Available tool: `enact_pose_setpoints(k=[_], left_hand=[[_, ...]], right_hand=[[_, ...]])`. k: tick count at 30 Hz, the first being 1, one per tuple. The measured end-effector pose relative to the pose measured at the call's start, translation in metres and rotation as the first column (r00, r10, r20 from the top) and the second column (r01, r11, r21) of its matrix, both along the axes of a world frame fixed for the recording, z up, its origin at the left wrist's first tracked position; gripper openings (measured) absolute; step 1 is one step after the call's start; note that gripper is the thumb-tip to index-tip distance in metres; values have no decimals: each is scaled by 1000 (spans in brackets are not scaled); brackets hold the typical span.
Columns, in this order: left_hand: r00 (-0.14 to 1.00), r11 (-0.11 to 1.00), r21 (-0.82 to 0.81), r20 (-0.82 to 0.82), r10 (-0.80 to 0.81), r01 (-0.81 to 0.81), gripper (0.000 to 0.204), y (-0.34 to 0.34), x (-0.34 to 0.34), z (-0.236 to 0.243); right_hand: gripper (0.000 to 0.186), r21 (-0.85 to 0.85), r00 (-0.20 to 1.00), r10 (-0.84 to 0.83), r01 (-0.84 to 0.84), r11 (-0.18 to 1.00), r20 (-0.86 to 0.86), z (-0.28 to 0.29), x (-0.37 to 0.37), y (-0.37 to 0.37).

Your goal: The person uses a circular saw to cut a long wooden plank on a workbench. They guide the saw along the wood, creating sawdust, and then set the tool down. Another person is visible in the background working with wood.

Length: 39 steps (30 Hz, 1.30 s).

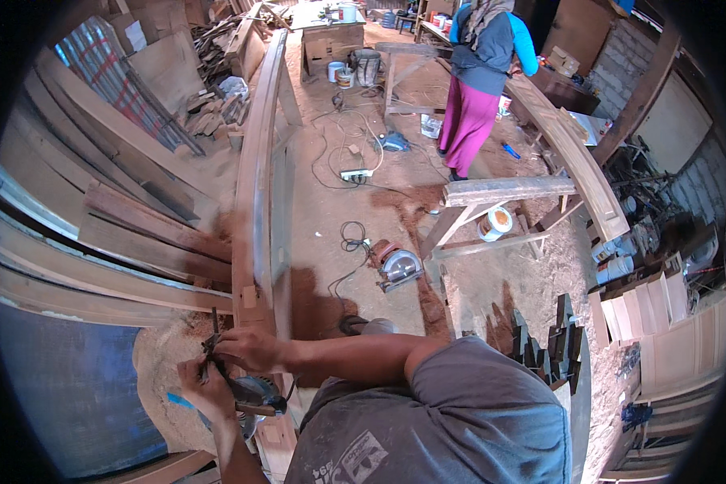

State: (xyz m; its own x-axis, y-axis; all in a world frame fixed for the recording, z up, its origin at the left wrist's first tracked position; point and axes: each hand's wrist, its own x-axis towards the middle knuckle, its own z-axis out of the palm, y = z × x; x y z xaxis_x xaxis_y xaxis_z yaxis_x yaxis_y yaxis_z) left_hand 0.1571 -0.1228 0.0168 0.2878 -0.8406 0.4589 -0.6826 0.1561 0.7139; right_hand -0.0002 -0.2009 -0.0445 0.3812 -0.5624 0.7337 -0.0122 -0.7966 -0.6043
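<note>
Fingers of a woodworker's right hand bend together around a small dark piece, just left of the near end of a long timber beam. The left hand meets it from the wearer's side, also left of the beam, its fingers curled; whether they pinch the piece or merely steady it cannot be told. Both hands are at the piece, so neither is clearly nearer; the right forearm reaches across the beam's line, while the left comes up beside it. A thin dark rod rises beyond the fingertips, its long axis pointing away from the wearer, roughly along the beam; whether it joins the piece is unclear. A power tool lies at the beam's near end, just right of the left hand. Right of the beam, a circular saw sits on the floor, well apart from both hands.
</note>
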Motion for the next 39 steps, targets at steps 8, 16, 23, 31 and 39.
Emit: enact_pose_setpoints(k=[8,16,23,31,39], left_hand=[[990,994,53,113,88,-94,18,1,-8,11],[993,998,54,114,29,-36,18,-3,-9,19],[990,991,94,116,81,-92,17,1,-7,18],[984,988,53,116,136,-143,11,-1,-11,22],[979,990,8,153,136,-139,9,-2,-12,20]], right_hand=[[24,191,912,408,-393,900,-47,1,-8,-41],[23,322,968,249,-233,918,-10,-9,-1,-16],[25,369,990,57,-102,924,130,1,2,13],[18,396,999,-53,45,917,8,7,4,14],[21,318,997,-66,51,947,36,15,4,14]])
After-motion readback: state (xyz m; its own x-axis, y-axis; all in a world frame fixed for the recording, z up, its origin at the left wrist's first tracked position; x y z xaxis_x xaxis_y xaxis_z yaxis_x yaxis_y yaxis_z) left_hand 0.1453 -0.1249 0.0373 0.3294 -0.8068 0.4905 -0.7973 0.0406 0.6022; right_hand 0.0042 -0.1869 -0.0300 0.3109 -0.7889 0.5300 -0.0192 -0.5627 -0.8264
